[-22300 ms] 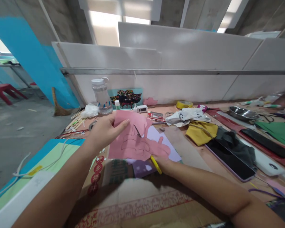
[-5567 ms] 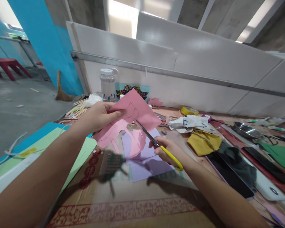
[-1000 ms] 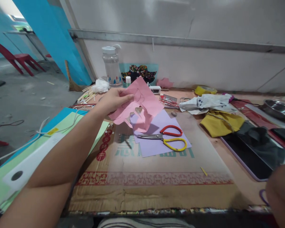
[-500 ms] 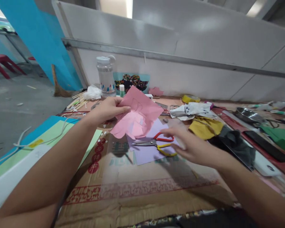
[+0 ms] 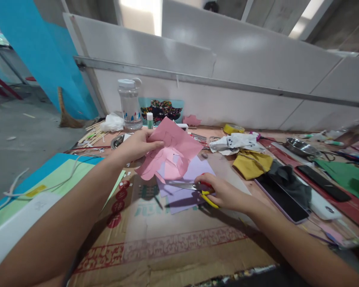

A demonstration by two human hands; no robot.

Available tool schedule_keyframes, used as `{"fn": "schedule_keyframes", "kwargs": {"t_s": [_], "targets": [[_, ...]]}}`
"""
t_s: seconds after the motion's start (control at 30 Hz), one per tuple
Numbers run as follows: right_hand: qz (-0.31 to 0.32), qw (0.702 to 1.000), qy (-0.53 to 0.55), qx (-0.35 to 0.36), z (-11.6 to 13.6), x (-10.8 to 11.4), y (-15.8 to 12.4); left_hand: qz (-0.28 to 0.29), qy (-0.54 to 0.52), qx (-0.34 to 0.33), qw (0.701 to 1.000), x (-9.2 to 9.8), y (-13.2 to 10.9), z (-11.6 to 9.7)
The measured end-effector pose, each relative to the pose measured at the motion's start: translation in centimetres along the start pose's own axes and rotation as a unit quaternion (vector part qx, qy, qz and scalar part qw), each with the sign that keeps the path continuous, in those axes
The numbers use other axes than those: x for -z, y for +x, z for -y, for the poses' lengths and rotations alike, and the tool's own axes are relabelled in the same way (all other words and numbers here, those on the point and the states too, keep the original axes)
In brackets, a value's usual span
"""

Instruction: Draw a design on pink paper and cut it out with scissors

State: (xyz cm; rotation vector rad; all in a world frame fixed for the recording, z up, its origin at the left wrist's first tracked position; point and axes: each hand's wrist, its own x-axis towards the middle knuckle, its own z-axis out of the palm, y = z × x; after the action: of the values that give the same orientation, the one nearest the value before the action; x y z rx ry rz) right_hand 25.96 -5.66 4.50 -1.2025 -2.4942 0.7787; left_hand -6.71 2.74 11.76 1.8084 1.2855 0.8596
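Note:
My left hand pinches the left edge of a pink sheet of paper, its thumb on the near face. Pencil-like outlines show on the sheet, and its lower part is cut into curved, hanging flaps. My right hand is closed round the red and yellow handles of a pair of scissors. Their blades look shut and point left, just below the pink paper's lower edge. Underneath lie overlapping purple sheets on a printed cardboard mat.
Behind stand a water bottle and a glue stick. To the right lie a yellow cloth, a phone and a metal bowl. Green paper with a cable on it is at the left. A white wall panel rises behind.
My right hand has closed on the scissors' handles, which it was reaching toward before. My left hand still holds the pink paper. The view has shifted slightly.

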Motion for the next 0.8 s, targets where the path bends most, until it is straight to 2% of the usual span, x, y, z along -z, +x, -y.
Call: {"fn": "schedule_keyframes", "kwargs": {"t_s": [0.07,0.13,0.2,0.3,0.4,0.57,0.67,0.8], "targets": [[-0.009,0.996,0.089,-0.014,1.4,0.5,-0.6,0.000,-0.019,-0.007,1.000,-0.1,0.2,0.2],[0.000,0.982,0.190,0.005,2.6,1.0,-0.7,0.003,-0.053,-0.014,0.999,-0.4,0.4,0.5],[-0.007,0.950,0.312,0.023,3.2,1.2,-0.2,-0.006,-0.087,-0.009,0.996,-0.6,0.5,0.6],[-0.062,0.891,0.449,0.026,2.4,0.7,0.9,-0.044,-0.141,0.011,0.989,-0.8,0.6,0.7],[-0.065,0.873,0.483,0.011,0.8,-0.5,1.2,-0.060,-0.201,0.023,0.977,-0.7,0.8,0.8],[-0.020,0.857,0.515,0.013,-0.8,-1.9,0.9,0.006,-0.260,0.044,0.964,-1.3,0.7,1.1],[-0.008,0.856,0.516,0.010,-1.0,-1.6,1.7,0.032,-0.275,0.046,0.960,-2.1,0.6,1.0],[-0.002,0.867,0.499,0.006,-0.5,-0.5,3.5,0.023,-0.285,0.054,0.957,-2.4,0.6,0.8]]}}
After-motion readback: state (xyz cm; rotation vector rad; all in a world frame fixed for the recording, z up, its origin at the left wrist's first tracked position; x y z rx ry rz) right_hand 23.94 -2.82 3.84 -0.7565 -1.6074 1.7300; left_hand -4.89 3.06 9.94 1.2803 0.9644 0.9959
